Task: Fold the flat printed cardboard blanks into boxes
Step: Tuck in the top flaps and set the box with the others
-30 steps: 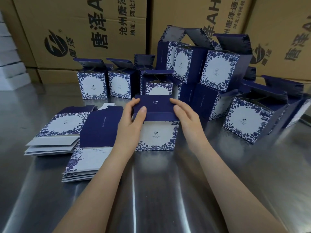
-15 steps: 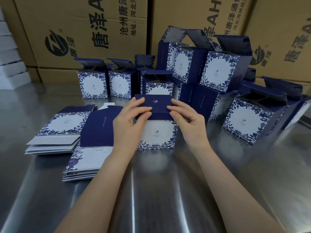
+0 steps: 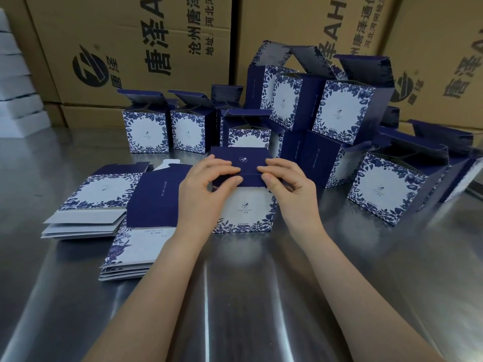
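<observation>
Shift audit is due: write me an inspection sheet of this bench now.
Surface: steel table, shiny.
Job's things: one box upright at the centre, dark lid folded over; two stacks of flat blanks to its left; folded boxes with lids up behind and to the right, some piled.
Clutter: nothing seen.
Hands: left hand and right hand both pinch the lid's front edge with curled fingers.
Cables: nothing seen.
Surroundings: brown cartons behind; white slabs stacked far left.

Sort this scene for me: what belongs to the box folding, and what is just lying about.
In the job: the box, its lid pinched by the left hand and right hand; two stacks of flat blanks; the folded boxes behind.
Lying about: brown cartons; white blocks at far left.
</observation>
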